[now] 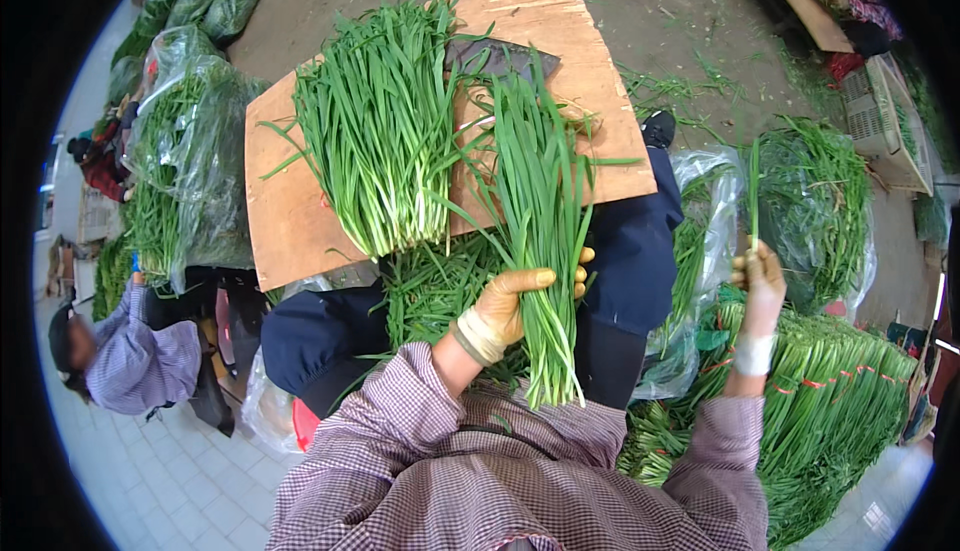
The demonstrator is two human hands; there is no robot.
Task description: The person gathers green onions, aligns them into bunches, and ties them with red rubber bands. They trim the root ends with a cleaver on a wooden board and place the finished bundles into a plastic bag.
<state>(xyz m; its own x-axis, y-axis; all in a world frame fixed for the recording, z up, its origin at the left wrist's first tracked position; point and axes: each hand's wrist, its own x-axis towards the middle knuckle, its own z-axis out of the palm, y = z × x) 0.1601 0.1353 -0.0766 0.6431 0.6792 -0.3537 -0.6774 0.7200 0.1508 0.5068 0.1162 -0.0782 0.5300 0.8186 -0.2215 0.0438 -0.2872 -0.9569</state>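
Note:
My left hand (510, 300), in a yellowish glove with a white band at the wrist, is closed around a bunch of garlic chives (536, 206), pale stem ends towards me and leaves over the board. My right hand (759, 273), gloved too, is held out to the right with a few upright chive stalks (754, 183) between its fingers. Across my knees lies a wooden board (281, 198), a large pile of chives (382, 131) on its left part. A dark flat piece (502, 57) lies near its far edge, partly under leaves.
Loose greens (442, 288) lie between my legs. Banded chive bundles (832, 386) are stacked at the right, beside chives in clear plastic (810, 206). A plastic crate (885, 123) stands beyond. At the left are plastic-wrapped greens (195, 168) and a person in a checked shirt (142, 356).

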